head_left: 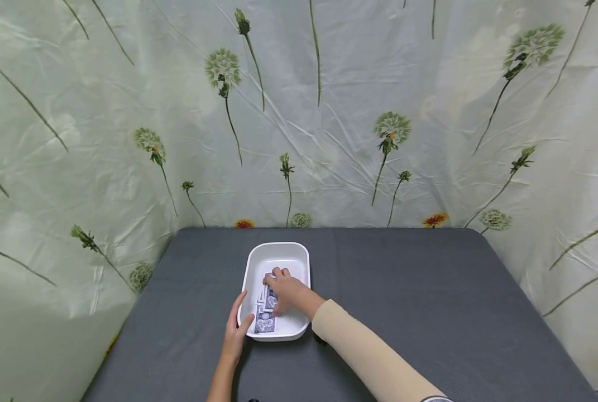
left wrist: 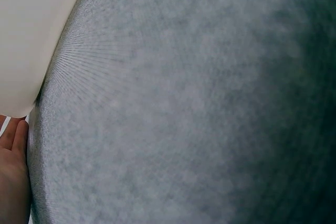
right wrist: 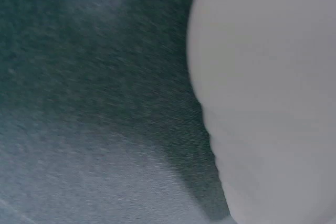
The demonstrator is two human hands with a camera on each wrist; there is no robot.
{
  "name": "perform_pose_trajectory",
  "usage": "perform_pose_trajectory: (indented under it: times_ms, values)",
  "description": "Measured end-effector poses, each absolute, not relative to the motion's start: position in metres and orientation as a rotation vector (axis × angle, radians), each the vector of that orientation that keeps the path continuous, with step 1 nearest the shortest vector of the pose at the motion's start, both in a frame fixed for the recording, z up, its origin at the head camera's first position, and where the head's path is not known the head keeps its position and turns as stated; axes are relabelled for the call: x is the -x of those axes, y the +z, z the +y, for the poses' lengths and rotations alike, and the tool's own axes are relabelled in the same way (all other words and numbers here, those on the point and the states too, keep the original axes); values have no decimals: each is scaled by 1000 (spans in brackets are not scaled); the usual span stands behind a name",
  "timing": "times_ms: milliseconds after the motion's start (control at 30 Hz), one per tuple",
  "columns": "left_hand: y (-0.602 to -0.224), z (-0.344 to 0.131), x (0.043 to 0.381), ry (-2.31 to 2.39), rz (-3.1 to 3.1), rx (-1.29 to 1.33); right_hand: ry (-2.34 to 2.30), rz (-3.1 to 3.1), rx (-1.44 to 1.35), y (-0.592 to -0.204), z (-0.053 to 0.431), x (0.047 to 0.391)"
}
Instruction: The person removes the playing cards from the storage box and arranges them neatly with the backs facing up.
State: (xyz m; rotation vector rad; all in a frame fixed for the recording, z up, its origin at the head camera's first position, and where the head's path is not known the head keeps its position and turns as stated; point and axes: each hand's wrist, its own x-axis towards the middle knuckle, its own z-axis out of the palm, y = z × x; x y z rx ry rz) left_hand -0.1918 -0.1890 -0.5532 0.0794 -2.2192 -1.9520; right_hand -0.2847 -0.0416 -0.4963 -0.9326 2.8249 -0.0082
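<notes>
A white tray (head_left: 300,262) stands on the dark cloth, with several blue-backed playing cards (head_left: 265,322) lying in its left and front part. At the tray's front left corner, my left hand (head_left: 235,329) holds the rim, thumb over the edge and fingers along the outer wall. My right hand (head_left: 290,291) reaches into the tray from the right. Its bent fingers and thumb grip the ends of a blue-backed card (head_left: 271,300) that overlaps other cards. In the left wrist view, part of the left hand (left wrist: 13,171) shows below the white tray wall (left wrist: 37,30). The right wrist view lacks the hand.
A dark grey cloth (head_left: 404,290) covers the table around the tray. Behind and at both sides hangs a pale curtain (head_left: 329,139) printed with dandelions. A small dark object (head_left: 320,339) shows beside the tray's front right corner, partly hidden by the right sleeve.
</notes>
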Motion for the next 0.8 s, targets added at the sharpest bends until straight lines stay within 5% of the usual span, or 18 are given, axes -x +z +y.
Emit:
perform_pose_trajectory:
  times_ms: [367,800]
  values:
    - [-554,-188,192,-1944,-2192,-47,-126,2859,1160,-466,-15,272]
    - [-553,-188,192,-1972,-2178,-70,-512,2893,1030,-440,62,252]
